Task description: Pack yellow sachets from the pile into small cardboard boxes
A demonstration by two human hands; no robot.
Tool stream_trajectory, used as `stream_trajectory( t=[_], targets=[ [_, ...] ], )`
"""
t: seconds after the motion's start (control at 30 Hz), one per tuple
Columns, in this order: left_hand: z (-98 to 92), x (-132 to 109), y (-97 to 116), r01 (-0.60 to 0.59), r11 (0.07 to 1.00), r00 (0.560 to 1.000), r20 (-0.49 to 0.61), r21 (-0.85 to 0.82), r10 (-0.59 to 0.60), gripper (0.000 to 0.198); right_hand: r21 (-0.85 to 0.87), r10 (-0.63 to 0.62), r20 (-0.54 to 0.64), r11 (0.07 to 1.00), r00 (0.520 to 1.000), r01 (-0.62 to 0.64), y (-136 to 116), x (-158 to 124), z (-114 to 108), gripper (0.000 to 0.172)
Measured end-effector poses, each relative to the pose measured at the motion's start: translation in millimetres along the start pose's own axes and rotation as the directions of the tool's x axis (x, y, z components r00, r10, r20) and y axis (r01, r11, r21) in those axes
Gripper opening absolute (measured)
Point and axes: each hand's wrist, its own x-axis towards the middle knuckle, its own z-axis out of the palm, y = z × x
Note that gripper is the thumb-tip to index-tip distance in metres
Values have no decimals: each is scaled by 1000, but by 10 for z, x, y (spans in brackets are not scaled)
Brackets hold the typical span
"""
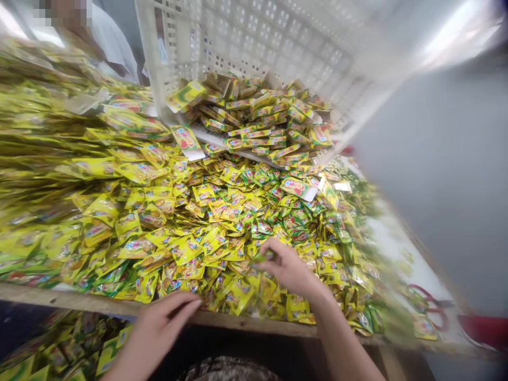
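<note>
A deep heap of small yellow and green packets [186, 248] covers the table in front of me. My right hand [288, 267] is over the near part of the heap, thumb and forefinger curled together around a small green packet, which is mostly hidden and blurred. At the table's front edge is my left hand [166, 317], fingers bent and pressed together. Whatever it holds, if anything, is out of sight beneath the fingers. Beyond the heap, a white plastic crate [166, 79] lies tilted with its open side toward me, full of flat yellow boxes [254, 121].
Red-handled scissors [432, 307] lie at the table's right end. Loose boxes [297, 188] rest on the packets before the crate. More packets [59, 349] sit below the wooden front edge [71, 304] at left. A person in a white shirt [113, 42] is at the far left.
</note>
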Motion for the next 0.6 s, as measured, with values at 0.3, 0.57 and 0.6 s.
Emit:
stream_trajectory(
  t=[0.3,0.57,0.6],
  targets=[
    [768,254,458,-85,991,983,169,106,66,5,376,236,65,894,970,-242,230,-311,361,47],
    [698,265,664,360,653,933,244,-666,-266,37,778,279,-102,620,955,-99,111,-246,425,35],
    [709,285,689,363,645,931,236,-673,-278,43,756,261,-124,649,957,-78,88,-236,434,34]
  ],
)
